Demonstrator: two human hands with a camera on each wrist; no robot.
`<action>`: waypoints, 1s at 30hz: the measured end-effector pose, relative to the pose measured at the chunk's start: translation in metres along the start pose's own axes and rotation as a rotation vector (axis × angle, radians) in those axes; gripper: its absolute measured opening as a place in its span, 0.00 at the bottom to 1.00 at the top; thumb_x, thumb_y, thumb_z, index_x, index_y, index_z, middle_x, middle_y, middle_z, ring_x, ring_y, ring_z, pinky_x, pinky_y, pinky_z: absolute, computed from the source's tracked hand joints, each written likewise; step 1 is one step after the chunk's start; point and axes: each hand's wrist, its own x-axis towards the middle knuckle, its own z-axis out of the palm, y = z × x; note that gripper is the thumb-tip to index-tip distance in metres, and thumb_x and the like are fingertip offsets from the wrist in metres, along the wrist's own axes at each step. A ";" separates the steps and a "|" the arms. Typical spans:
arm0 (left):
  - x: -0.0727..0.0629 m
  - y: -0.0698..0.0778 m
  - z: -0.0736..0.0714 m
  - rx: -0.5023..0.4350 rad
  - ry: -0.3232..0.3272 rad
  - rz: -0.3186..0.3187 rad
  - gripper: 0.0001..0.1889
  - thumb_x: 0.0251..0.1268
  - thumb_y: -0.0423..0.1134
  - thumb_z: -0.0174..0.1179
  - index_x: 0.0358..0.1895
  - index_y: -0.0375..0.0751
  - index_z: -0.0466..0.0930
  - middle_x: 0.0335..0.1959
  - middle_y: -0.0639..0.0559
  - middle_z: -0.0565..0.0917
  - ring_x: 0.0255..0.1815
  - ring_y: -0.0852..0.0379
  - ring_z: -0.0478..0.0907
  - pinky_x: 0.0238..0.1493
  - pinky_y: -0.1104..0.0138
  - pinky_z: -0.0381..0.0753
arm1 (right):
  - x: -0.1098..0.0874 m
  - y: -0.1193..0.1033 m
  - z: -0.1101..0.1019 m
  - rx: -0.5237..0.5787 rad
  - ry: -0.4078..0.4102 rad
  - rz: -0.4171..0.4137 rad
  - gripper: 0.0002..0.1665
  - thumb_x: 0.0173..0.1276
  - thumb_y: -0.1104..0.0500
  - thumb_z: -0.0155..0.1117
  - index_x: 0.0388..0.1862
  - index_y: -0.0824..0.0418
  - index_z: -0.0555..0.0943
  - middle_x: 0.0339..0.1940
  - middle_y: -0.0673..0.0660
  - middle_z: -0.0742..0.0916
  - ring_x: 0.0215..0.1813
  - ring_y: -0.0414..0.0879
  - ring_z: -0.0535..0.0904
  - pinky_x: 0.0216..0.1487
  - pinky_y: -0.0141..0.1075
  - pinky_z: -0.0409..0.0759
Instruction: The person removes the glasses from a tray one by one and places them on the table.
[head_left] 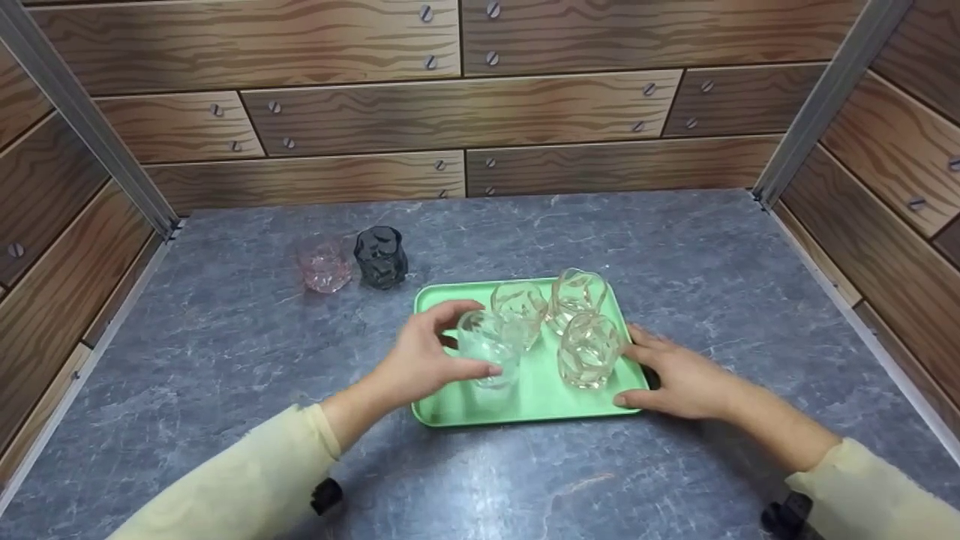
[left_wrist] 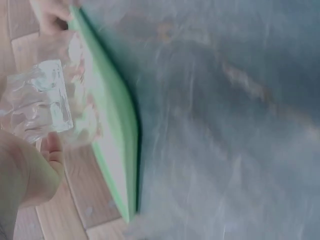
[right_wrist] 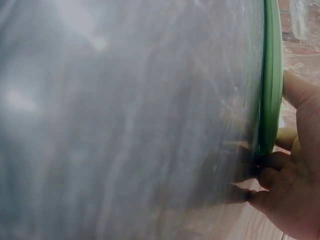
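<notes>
My left hand (head_left: pixel 420 352) grips a clear tumbler (head_left: pixel 491 360) between thumb and fingers, over the left part of a green tray (head_left: pixel 525 401). In the left wrist view, the tumbler (left_wrist: pixel 37 102) shows its thick square-looking base a little off the tray surface (left_wrist: pixel 117 120). Three more clear faceted tumblers stand on the tray: one at back centre (head_left: pixel 517 300), one at back right (head_left: pixel 577 289) and one nearer the front (head_left: pixel 589 352). My right hand (head_left: pixel 682 379) holds the tray's right edge, its thumb at the front corner; the right wrist view shows curled fingers (right_wrist: pixel 270 175) beside the rim.
A pink tumbler (head_left: pixel 326 266) and a dark grey tumbler (head_left: pixel 381 257) stand side by side on the grey marbled table (head_left: pixel 247 352), behind and left of the tray. Wood-patterned panels (head_left: pixel 465 112) enclose the table at the back and both sides.
</notes>
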 end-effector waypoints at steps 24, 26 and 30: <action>0.003 -0.002 -0.101 0.089 0.261 -0.062 0.40 0.52 0.39 0.85 0.71 0.41 0.78 0.58 0.44 0.85 0.51 0.46 0.83 0.46 0.67 0.85 | 0.000 0.001 0.001 0.000 0.022 -0.013 0.57 0.67 0.27 0.69 0.76 0.70 0.73 0.82 0.75 0.63 0.81 0.75 0.58 0.76 0.70 0.61; 0.003 -0.005 -0.106 0.099 0.274 -0.082 0.40 0.53 0.39 0.84 0.71 0.42 0.77 0.59 0.44 0.85 0.51 0.46 0.83 0.45 0.67 0.84 | 0.000 0.001 0.001 0.002 0.019 -0.012 0.56 0.68 0.28 0.69 0.76 0.70 0.73 0.82 0.75 0.63 0.81 0.75 0.58 0.76 0.70 0.61; 0.004 -0.012 -0.115 0.132 0.295 -0.106 0.41 0.54 0.41 0.84 0.72 0.41 0.76 0.62 0.44 0.83 0.54 0.48 0.81 0.48 0.69 0.82 | 0.000 0.001 0.000 0.000 0.012 -0.013 0.55 0.68 0.28 0.70 0.76 0.70 0.73 0.82 0.75 0.63 0.81 0.75 0.58 0.76 0.71 0.61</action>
